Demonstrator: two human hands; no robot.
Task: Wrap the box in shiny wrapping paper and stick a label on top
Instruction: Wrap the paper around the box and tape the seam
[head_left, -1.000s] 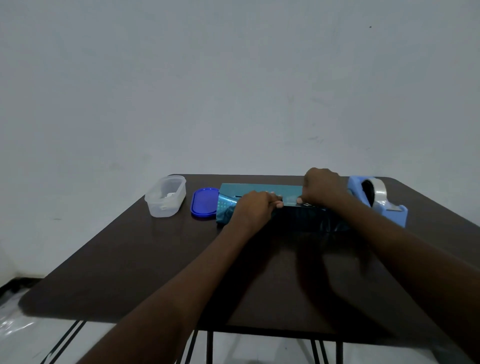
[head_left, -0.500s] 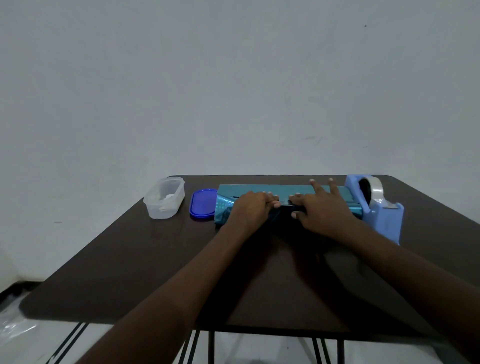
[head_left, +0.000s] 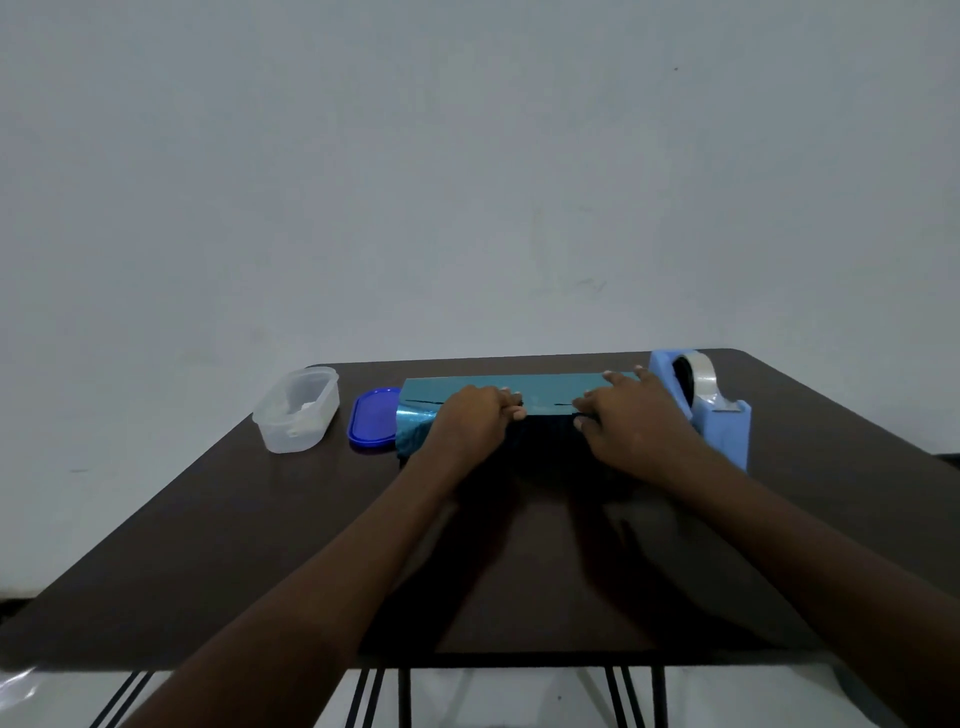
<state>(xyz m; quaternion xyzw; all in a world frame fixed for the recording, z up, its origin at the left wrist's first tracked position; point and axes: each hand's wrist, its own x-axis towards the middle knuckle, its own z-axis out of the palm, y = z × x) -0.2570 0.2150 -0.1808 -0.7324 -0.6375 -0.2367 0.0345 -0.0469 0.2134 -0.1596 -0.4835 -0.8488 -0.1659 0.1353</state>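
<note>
A box wrapped in shiny teal wrapping paper lies lengthwise across the far part of the dark brown bench. The left grip rests on the box's near top edge, fingers curled over the paper seam. The right grip lies flat on the paper just right of it, fingers spread and reaching towards the far edge. Immediately right of the right grip stands a light blue tape dispenser with a roll of clear tape. Left of the left grip lies a blue lid, touching the paper's crumpled end, and farther left a clear plastic container.
</note>
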